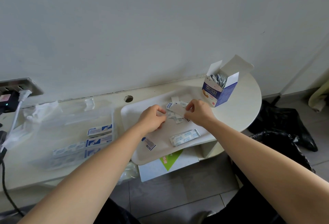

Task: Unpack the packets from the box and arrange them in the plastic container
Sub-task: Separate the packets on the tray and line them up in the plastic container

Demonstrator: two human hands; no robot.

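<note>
Packets lie loose near the tray's far edge; right hand pinches one, left hand curls its fingers at the pile, grip unclear. Gathering seems underway; next, a carry to the plastic container.

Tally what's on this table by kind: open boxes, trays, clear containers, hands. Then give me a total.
Open box: 1
Tray: 1
Container: 1
Hands: 2, left hand, right hand
Packets: too jumbled to count
Total: 5, packets aside
</note>
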